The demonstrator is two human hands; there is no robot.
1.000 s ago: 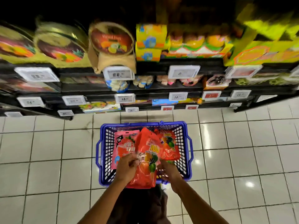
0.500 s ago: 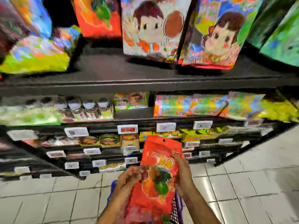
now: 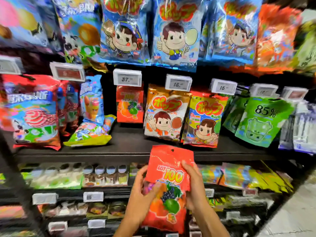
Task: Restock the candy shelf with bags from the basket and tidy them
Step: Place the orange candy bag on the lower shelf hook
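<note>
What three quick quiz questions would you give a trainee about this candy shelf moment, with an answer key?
1. True or false: the left hand and the right hand both grip the red Lot 100 bag.
2. The matching red fruit bag on the middle shelf stands: A) below the 37 price tag, B) flat on its face, C) behind the tins.
3. Fill in: the green bag at the right reads ___ percent.
Key: 1 true; 2 A; 3 85.
</note>
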